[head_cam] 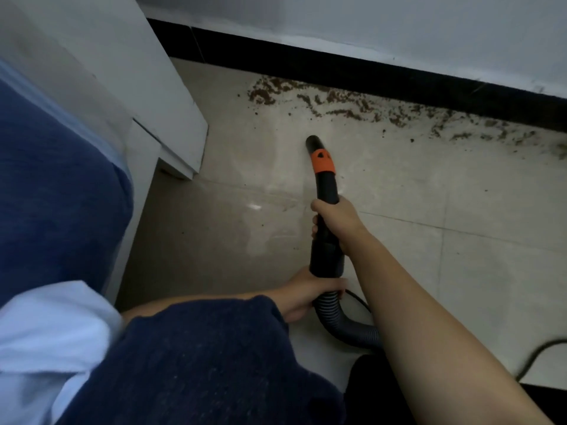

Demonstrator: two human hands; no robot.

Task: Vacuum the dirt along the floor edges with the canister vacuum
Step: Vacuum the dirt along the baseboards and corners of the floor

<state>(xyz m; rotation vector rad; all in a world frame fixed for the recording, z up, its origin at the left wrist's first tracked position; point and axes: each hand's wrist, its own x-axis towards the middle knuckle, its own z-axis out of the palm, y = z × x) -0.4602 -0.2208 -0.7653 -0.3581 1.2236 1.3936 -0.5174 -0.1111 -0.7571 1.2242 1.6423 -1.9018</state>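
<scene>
A black vacuum wand (325,185) with an orange collar (322,162) points up the frame over the pale tiled floor (429,194). Its nozzle tip (313,142) sits a short way below a band of brown dirt (352,108) that runs along the black skirting (337,75). My right hand (336,220) grips the wand's middle. My left hand (306,294) holds the lower end, where the ribbed hose (346,329) joins and curves off to the right. The canister itself is out of sight.
A white cabinet or door frame (147,96) stands at the left, its corner close to the nozzle. A black power cord (540,351) loops on the floor at the lower right. My blue-clothed knee fills the lower left.
</scene>
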